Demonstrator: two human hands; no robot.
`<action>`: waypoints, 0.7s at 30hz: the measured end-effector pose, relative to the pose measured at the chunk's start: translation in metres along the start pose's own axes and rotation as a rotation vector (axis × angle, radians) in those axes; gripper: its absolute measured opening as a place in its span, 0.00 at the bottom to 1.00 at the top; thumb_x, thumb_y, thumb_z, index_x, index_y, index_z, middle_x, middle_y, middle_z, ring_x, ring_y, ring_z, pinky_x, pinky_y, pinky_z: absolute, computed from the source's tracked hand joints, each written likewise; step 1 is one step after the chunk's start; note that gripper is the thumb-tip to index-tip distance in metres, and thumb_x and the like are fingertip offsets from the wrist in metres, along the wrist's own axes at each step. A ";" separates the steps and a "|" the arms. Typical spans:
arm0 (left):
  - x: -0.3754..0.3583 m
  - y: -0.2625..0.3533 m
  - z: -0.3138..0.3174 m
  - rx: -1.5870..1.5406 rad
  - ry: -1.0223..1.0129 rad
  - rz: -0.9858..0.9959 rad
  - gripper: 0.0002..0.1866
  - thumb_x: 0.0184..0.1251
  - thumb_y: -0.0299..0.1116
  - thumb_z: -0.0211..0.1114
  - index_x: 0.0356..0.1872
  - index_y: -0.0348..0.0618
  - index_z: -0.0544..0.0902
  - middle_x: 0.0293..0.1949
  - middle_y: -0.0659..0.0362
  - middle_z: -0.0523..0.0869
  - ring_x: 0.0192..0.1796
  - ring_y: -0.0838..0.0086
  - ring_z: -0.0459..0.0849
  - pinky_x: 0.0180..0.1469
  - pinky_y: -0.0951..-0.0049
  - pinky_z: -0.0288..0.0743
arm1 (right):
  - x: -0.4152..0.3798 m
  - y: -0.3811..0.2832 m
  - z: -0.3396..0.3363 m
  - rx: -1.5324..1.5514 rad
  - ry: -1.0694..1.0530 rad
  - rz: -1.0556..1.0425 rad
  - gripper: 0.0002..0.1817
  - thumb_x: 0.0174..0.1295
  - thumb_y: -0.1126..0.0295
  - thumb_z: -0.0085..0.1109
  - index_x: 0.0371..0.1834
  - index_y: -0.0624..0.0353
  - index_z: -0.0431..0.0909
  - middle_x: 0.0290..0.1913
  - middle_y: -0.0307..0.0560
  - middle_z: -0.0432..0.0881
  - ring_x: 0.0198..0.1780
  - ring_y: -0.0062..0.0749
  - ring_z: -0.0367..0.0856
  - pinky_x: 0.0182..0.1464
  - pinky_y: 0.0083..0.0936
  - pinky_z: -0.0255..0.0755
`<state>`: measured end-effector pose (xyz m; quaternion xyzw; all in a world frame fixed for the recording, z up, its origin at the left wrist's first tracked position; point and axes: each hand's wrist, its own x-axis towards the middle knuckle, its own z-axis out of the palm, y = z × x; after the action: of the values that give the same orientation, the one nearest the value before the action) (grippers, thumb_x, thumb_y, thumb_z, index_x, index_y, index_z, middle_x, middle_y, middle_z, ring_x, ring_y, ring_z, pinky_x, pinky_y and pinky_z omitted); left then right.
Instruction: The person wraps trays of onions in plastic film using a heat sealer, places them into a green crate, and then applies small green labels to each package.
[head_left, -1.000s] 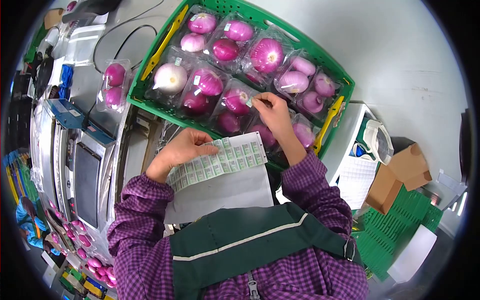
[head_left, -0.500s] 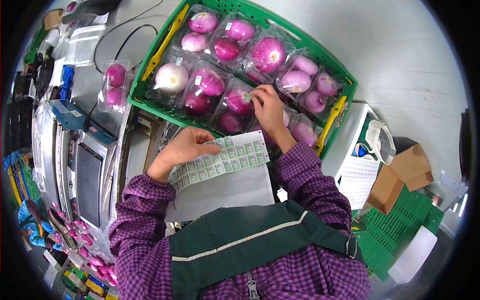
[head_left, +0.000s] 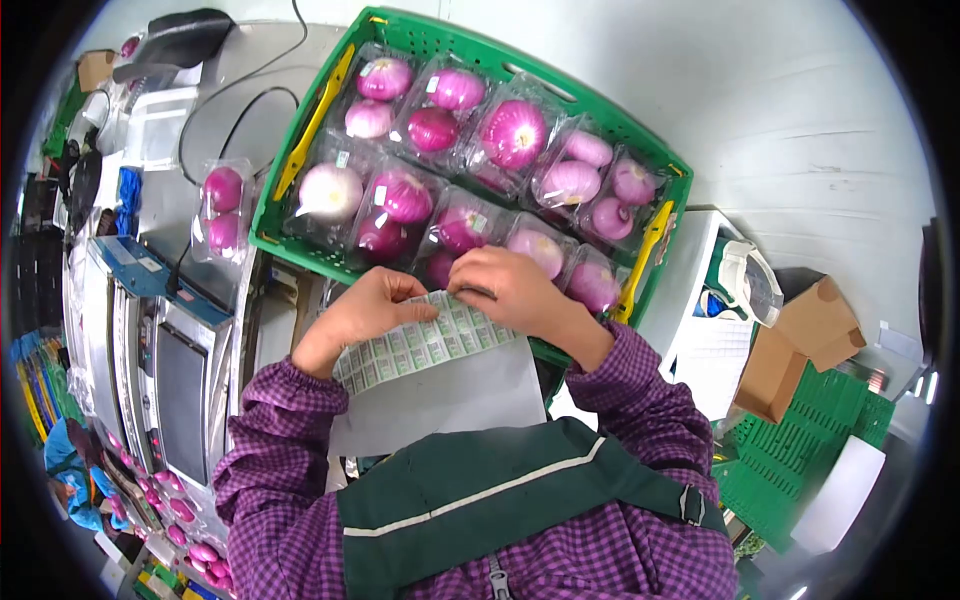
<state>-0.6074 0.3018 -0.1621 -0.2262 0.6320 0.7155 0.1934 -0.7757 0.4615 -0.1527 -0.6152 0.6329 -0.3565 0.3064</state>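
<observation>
My left hand (head_left: 368, 312) grips a sheet of small green-and-white stickers (head_left: 432, 340) at its upper left, thumb on top. Under the stickers is a larger white backing sheet (head_left: 440, 395). At the top edge of the sticker sheet, my right hand (head_left: 515, 292) has its fingers bent and pinched together; whether a single sticker is between them is hidden. Just beyond both hands stands a green crate (head_left: 330, 262) of clear plastic packs of onions. Nearest my right hand, a pack of purple onions (head_left: 462, 228) carries a sticker on its upper onion.
Left of the crate, another onion pack (head_left: 222, 208) lies on a metal surface beside a black cable. A machine with a blue top (head_left: 150, 272) stands at left. On the right are a white box (head_left: 690, 270), an open cardboard box (head_left: 805, 335) and green crates (head_left: 800, 440).
My right hand has come back from the onion pack in the crate to the sticker sheet's top edge. My left hand still holds the sheet. The view has shifted slightly.
</observation>
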 end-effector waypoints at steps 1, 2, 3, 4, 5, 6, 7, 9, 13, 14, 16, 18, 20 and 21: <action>0.001 -0.002 -0.001 -0.006 -0.006 -0.017 0.08 0.58 0.29 0.68 0.33 0.33 0.83 0.26 0.63 0.84 0.29 0.85 0.77 0.31 0.81 0.71 | -0.002 -0.002 0.002 -0.018 0.037 -0.011 0.07 0.49 0.77 0.62 0.32 0.60 0.78 0.40 0.45 0.79 0.43 0.39 0.78 0.46 0.30 0.72; 0.002 -0.002 -0.001 -0.013 -0.013 -0.035 0.08 0.58 0.29 0.68 0.33 0.33 0.83 0.26 0.63 0.84 0.29 0.85 0.77 0.31 0.81 0.70 | -0.004 -0.004 0.002 -0.025 0.045 -0.015 0.07 0.49 0.77 0.62 0.32 0.60 0.78 0.40 0.45 0.79 0.43 0.39 0.78 0.46 0.30 0.72; 0.002 0.001 -0.001 -0.006 -0.014 -0.042 0.09 0.58 0.30 0.68 0.33 0.33 0.83 0.26 0.63 0.84 0.29 0.85 0.77 0.31 0.81 0.70 | -0.005 -0.006 0.002 0.048 0.085 0.005 0.07 0.50 0.78 0.62 0.33 0.60 0.78 0.39 0.44 0.79 0.43 0.38 0.78 0.45 0.30 0.72; 0.001 0.004 -0.003 0.003 -0.015 -0.035 0.09 0.58 0.30 0.68 0.33 0.33 0.83 0.26 0.63 0.84 0.29 0.85 0.77 0.31 0.81 0.70 | -0.005 -0.006 0.000 0.121 0.125 0.024 0.06 0.51 0.79 0.61 0.33 0.60 0.78 0.39 0.44 0.79 0.42 0.37 0.78 0.45 0.29 0.72; 0.000 0.007 -0.005 0.001 0.001 -0.047 0.09 0.58 0.30 0.68 0.33 0.33 0.83 0.26 0.63 0.84 0.28 0.85 0.77 0.30 0.81 0.70 | -0.003 -0.001 -0.005 0.248 0.195 0.047 0.04 0.55 0.79 0.58 0.33 0.61 0.77 0.38 0.40 0.80 0.41 0.29 0.78 0.45 0.25 0.72; -0.001 0.009 -0.006 -0.002 0.016 -0.061 0.09 0.58 0.30 0.69 0.33 0.33 0.83 0.26 0.63 0.84 0.28 0.85 0.77 0.30 0.81 0.70 | 0.001 0.004 -0.015 0.244 0.201 0.044 0.04 0.55 0.79 0.58 0.33 0.61 0.77 0.38 0.40 0.80 0.41 0.29 0.78 0.45 0.25 0.72; 0.000 0.008 -0.008 -0.003 0.042 -0.045 0.10 0.58 0.31 0.69 0.34 0.33 0.84 0.26 0.63 0.84 0.29 0.85 0.77 0.31 0.81 0.70 | 0.007 0.012 -0.027 0.349 0.360 0.204 0.03 0.56 0.78 0.58 0.34 0.61 0.77 0.37 0.39 0.80 0.40 0.26 0.78 0.44 0.23 0.72; -0.002 0.010 -0.011 0.029 0.063 -0.047 0.10 0.58 0.31 0.69 0.34 0.33 0.84 0.26 0.63 0.84 0.29 0.85 0.77 0.31 0.81 0.70 | 0.021 0.041 -0.056 0.401 0.644 0.380 0.04 0.58 0.76 0.57 0.36 0.62 0.78 0.34 0.38 0.81 0.36 0.21 0.78 0.41 0.21 0.72; -0.003 0.015 -0.012 0.019 0.078 -0.033 0.10 0.60 0.31 0.67 0.36 0.33 0.83 0.28 0.63 0.84 0.30 0.85 0.78 0.33 0.81 0.71 | 0.057 0.131 -0.092 0.334 0.882 0.489 0.06 0.57 0.74 0.59 0.37 0.62 0.80 0.30 0.40 0.83 0.30 0.23 0.79 0.38 0.20 0.73; -0.003 0.015 -0.012 -0.012 0.074 -0.022 0.10 0.60 0.30 0.67 0.37 0.33 0.83 0.29 0.63 0.84 0.31 0.85 0.78 0.33 0.81 0.71 | 0.066 0.149 -0.095 0.199 0.877 0.520 0.07 0.56 0.73 0.60 0.37 0.62 0.80 0.29 0.42 0.83 0.30 0.26 0.81 0.38 0.22 0.74; -0.002 0.013 -0.015 -0.012 0.054 -0.016 0.10 0.61 0.30 0.66 0.39 0.32 0.83 0.30 0.63 0.84 0.32 0.85 0.78 0.35 0.81 0.71 | 0.079 0.159 -0.098 0.068 0.869 0.549 0.08 0.55 0.73 0.60 0.37 0.61 0.80 0.29 0.45 0.84 0.29 0.30 0.82 0.37 0.24 0.75; -0.002 0.011 -0.018 -0.035 0.031 -0.015 0.11 0.63 0.30 0.64 0.41 0.32 0.82 0.32 0.63 0.83 0.34 0.84 0.77 0.36 0.82 0.71 | 0.089 0.160 -0.096 -0.267 0.865 0.570 0.07 0.55 0.71 0.62 0.35 0.63 0.80 0.30 0.50 0.84 0.31 0.35 0.83 0.38 0.28 0.75; -0.001 0.011 -0.021 -0.039 0.019 -0.004 0.11 0.63 0.30 0.64 0.42 0.32 0.81 0.33 0.63 0.83 0.35 0.84 0.77 0.37 0.81 0.71 | 0.090 0.153 -0.098 -0.337 0.818 0.641 0.08 0.54 0.71 0.61 0.36 0.61 0.81 0.37 0.51 0.84 0.37 0.41 0.83 0.43 0.32 0.75; -0.001 0.012 -0.022 -0.043 0.008 0.012 0.12 0.63 0.30 0.64 0.43 0.32 0.81 0.34 0.63 0.83 0.36 0.84 0.76 0.38 0.81 0.71 | 0.087 0.147 -0.096 -0.471 0.811 0.575 0.08 0.55 0.71 0.60 0.38 0.60 0.81 0.40 0.50 0.82 0.40 0.41 0.82 0.45 0.32 0.74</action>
<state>-0.6121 0.2781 -0.1538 -0.2295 0.6185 0.7293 0.1815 -0.9422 0.3803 -0.2167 -0.2828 0.9054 -0.3158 -0.0229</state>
